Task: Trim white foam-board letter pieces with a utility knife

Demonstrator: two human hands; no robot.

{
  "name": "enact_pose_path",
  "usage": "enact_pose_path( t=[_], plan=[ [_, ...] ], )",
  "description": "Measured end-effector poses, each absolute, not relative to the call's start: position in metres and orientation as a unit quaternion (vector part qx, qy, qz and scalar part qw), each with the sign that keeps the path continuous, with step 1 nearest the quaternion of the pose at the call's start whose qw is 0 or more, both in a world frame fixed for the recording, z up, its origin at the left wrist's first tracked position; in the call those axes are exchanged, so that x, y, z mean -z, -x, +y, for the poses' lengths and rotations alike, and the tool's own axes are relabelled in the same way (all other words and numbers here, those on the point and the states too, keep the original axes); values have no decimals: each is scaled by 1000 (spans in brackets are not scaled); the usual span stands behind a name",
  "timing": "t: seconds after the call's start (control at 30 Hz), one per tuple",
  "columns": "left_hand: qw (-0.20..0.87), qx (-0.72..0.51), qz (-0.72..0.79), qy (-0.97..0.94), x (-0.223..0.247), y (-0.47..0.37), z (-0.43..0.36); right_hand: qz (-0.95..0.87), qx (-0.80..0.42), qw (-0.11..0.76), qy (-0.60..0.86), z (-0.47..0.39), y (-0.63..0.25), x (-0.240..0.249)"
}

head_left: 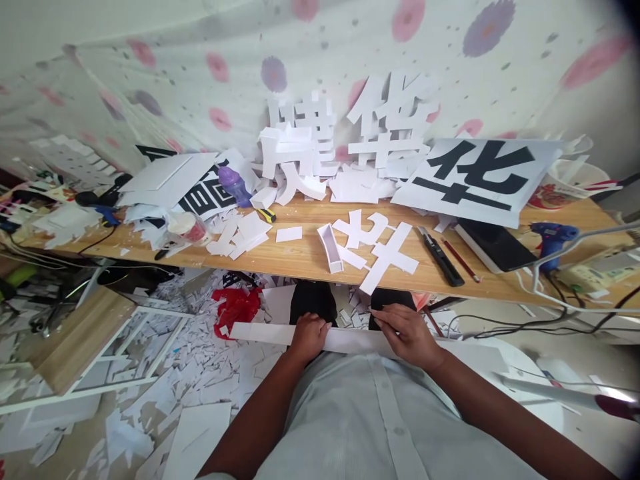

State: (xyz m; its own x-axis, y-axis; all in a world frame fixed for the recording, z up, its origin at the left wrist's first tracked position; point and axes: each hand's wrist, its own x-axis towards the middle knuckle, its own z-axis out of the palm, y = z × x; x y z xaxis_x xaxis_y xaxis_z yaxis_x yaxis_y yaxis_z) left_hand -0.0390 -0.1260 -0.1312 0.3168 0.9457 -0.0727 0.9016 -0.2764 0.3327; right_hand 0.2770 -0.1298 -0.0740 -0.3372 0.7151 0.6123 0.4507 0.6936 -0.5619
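A long white strip lies across my lap, below the front edge of the wooden table. My left hand is closed round the strip near its middle. Farther right, my right hand bends over the same strip with its fingers pressed together; whether it grips anything is hidden. On the table just ahead stand a small open white box piece, a white cross-shaped cutout and a curved white cutout. A black cutter and a dark red pencil lie to their right.
White built-up characters stand at the back of the table. A printed character sheet, black box and blue glue gun with cables are at right. At left are a purple-capped bottle and a cup. Scraps cover the floor.
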Motion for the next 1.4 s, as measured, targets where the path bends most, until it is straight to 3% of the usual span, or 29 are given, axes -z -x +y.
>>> enact_pose_path(
  t=[0.17,0.27,0.33,0.57,0.7,0.93,1.23,1.4],
  plan=[
    [105,-183,574,-791,102,52,-112,-773,-147,484,384,-142,-266,71],
    [40,-378,519,-766,64,57,-81,-760,-126,499,397,-147,-265,64],
    [43,-443,473,-760,40,58,-51,-765,-92,490,407,-146,-265,58],
    [199,-379,537,-727,23,46,44,-790,35,353,501,-101,-257,51],
    [255,-319,552,-727,26,41,62,-794,65,336,503,-78,-256,61],
    [209,-317,525,-762,35,43,58,-802,78,373,460,-72,-260,63],
    [72,-327,433,-837,32,38,41,-791,72,411,446,-66,-263,36],
    [5,-388,400,-831,25,25,44,-794,86,411,439,-56,-266,19]
  ],
)
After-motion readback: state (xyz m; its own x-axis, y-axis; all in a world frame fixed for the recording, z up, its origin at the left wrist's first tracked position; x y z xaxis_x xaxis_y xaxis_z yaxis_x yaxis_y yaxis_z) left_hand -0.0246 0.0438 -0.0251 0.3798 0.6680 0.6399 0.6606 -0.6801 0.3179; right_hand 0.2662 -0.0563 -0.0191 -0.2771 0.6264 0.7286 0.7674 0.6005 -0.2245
